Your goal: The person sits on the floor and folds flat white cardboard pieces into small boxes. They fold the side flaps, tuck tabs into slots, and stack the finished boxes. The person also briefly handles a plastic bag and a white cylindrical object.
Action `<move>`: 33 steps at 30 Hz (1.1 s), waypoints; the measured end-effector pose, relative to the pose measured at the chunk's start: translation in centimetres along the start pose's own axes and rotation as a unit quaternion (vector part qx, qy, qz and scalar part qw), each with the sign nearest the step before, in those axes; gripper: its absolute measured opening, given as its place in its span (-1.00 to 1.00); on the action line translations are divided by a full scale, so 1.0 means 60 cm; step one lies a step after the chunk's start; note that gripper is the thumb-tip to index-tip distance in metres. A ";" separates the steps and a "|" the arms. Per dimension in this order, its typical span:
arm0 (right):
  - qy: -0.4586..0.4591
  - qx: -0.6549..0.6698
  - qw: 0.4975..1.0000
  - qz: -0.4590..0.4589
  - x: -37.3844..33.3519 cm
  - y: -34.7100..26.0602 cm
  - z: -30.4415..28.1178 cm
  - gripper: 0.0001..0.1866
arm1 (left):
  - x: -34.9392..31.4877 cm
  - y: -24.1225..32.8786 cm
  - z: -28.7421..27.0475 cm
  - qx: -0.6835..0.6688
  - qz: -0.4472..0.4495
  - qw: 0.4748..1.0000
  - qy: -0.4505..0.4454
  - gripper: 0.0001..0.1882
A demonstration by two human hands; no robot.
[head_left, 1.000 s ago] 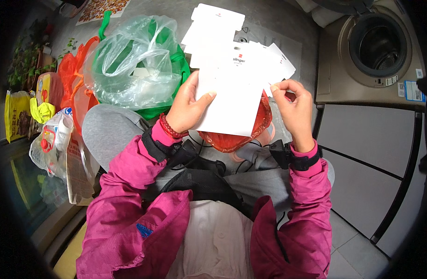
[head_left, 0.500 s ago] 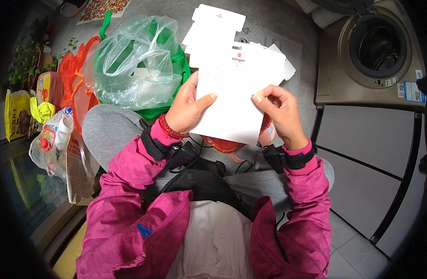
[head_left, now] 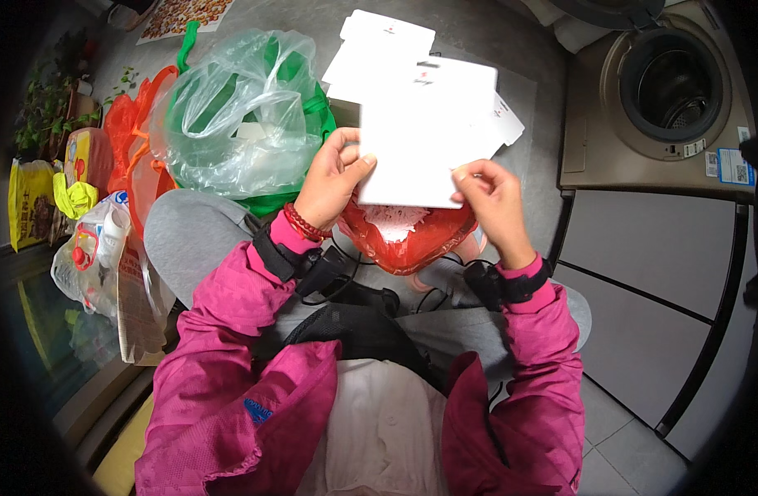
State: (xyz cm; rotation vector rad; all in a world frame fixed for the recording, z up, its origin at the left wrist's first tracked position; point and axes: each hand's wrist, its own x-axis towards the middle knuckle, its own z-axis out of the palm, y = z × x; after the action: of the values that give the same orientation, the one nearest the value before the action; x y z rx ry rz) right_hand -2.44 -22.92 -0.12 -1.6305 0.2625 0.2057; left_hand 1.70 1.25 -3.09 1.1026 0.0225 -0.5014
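A plain white card sheet (head_left: pixel 424 136) with a small printed mark near its far edge is pinched at its near left side by my left hand (head_left: pixel 332 178). The thumb lies on top and the fingers curl underneath. At its near right corner, my right hand (head_left: pixel 493 192) holds it between thumb and fingertips. Directly below the sheet's near edge sits a container lined with a red plastic bag (head_left: pixel 403 256). Whitish-pink shredded bits (head_left: pixel 398 220) lie inside it. Beyond the sheet are more flat white card pieces (head_left: pixel 379 51), partly hidden by it.
A clear plastic bag (head_left: pixel 230 124) inside a green bag bulges on the left. Farther left are an orange-red bag (head_left: pixel 143 149), a yellow packet (head_left: pixel 30 202) and plants. An open-doored washing machine (head_left: pixel 668 91) stands at the right, above grey cabinet panels (head_left: pixel 643 256).
Both hands have shifted the white sheet, and its near edge now lies farther away. More of the red bag and the shredded bits in it has come into view.
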 end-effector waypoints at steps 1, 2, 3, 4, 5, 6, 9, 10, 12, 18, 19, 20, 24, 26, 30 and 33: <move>0.021 -0.014 0.999 -0.042 0.012 0.008 -0.020 -0.88 | 0.000 -0.002 -0.002 0.009 -0.003 1.000 0.002 -0.61; 0.075 -0.027 0.996 -0.036 0.027 0.016 -0.041 -0.88 | 0.000 -0.003 -0.004 0.015 -0.001 1.000 -0.001 -0.63; 0.110 -0.009 0.992 -0.055 0.043 0.025 -0.064 -0.89 | 0.001 -0.005 -0.006 0.034 0.006 0.999 0.003 -0.63; 0.148 0.001 0.988 -0.046 0.058 0.033 -0.090 -0.89 | 0.002 -0.005 -0.009 0.049 0.019 0.999 0.004 -0.63; 0.179 0.021 0.983 -0.047 0.073 0.041 -0.114 -0.88 | 0.004 -0.007 -0.010 0.063 0.032 0.997 0.004 -0.63; 0.217 0.025 0.975 -0.036 0.084 0.050 -0.136 -0.90 | 0.005 -0.009 -0.011 0.070 0.043 0.997 0.006 -0.63; 0.272 0.034 0.962 -0.002 0.109 0.079 -0.184 -0.89 | 0.007 -0.011 -0.017 0.104 0.036 0.994 -0.005 -0.68; 0.276 0.028 0.961 -0.003 0.116 0.089 -0.192 -0.90 | 0.008 -0.011 -0.018 0.110 0.036 0.993 -0.005 -0.69; 0.293 0.048 0.955 0.012 0.131 0.109 -0.205 -0.90 | 0.009 -0.012 -0.020 0.120 0.042 0.992 -0.009 -0.72; 0.216 0.073 0.971 0.080 0.171 0.188 -0.220 -0.90 | 0.013 -0.008 -0.025 0.112 0.018 0.994 -0.003 -0.77; 0.191 0.077 0.973 0.105 0.177 0.206 -0.222 -0.90 | 0.014 -0.007 -0.024 0.112 0.004 0.994 0.003 -0.77; 0.180 0.065 0.971 0.139 0.180 0.223 -0.226 -0.89 | 0.016 -0.004 -0.023 0.108 0.002 0.994 0.002 -0.77; 0.270 0.007 0.940 0.206 0.190 0.282 -0.259 -0.89 | 0.037 0.022 -0.003 0.138 -0.005 0.990 -0.023 -0.79; 0.254 0.000 0.945 0.205 0.199 0.304 -0.273 -0.89 | 0.061 0.044 0.016 0.178 -0.023 0.982 -0.049 -0.78; 0.178 0.025 0.963 0.203 0.231 0.338 -0.280 -0.88 | 0.162 0.066 0.071 0.221 -0.047 0.967 -0.116 -0.64; 0.141 0.039 0.974 0.173 0.257 0.362 -0.269 -0.87 | 0.256 0.032 0.116 0.312 -0.167 0.928 -0.118 -0.63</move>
State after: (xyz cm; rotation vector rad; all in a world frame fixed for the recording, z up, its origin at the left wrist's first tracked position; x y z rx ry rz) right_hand 5.53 -41.17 -24.09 -1.5256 0.7649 0.2242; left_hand 14.57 -9.81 -2.28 1.6666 -0.1739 -0.9896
